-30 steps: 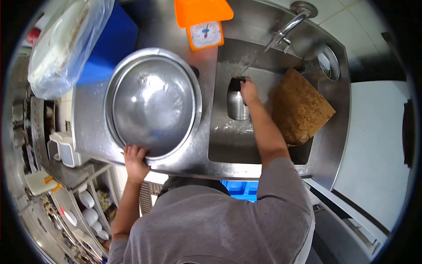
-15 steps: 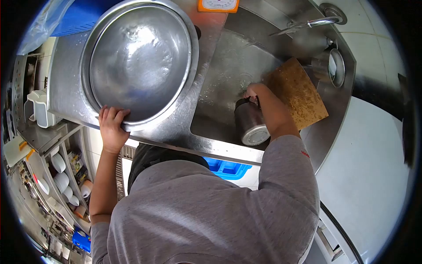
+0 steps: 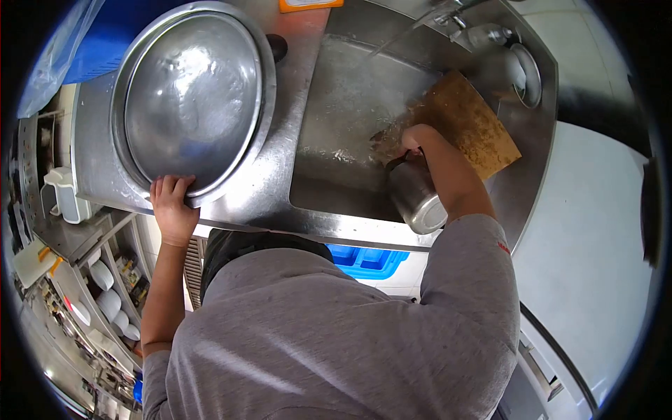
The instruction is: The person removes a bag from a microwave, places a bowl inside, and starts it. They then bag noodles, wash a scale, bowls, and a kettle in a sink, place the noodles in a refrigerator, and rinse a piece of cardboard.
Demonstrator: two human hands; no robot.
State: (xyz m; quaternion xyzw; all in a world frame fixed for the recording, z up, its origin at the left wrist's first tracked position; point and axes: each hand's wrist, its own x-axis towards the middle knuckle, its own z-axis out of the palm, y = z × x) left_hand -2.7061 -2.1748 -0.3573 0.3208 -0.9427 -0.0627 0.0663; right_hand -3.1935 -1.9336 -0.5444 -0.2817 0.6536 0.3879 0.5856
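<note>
My left hand (image 3: 173, 199) grips the near rim of a large round metal basin (image 3: 192, 98) on the steel counter, fingers over the edge. Down in the sink (image 3: 350, 91), my right hand (image 3: 416, 138) is closed round the dark handle of a metal pitcher (image 3: 416, 192). The pitcher lies tilted, its base toward me and its mouth toward the water. A brown board (image 3: 476, 126) leans in the sink just right of my right hand.
A faucet (image 3: 448, 14) reaches over the sink, with a thin stream falling from it. Metal vessels (image 3: 525, 75) stand at the sink's right corner. A blue crate (image 3: 115, 38) is at the back left, an orange scale (image 3: 308, 4) behind the sink. Shelves with bowls (image 3: 108, 304) are at left.
My right hand has moved the pitcher slightly right and tilted it more, and the water near its mouth is more disturbed. The view has shifted. My left hand stays on the basin rim.
</note>
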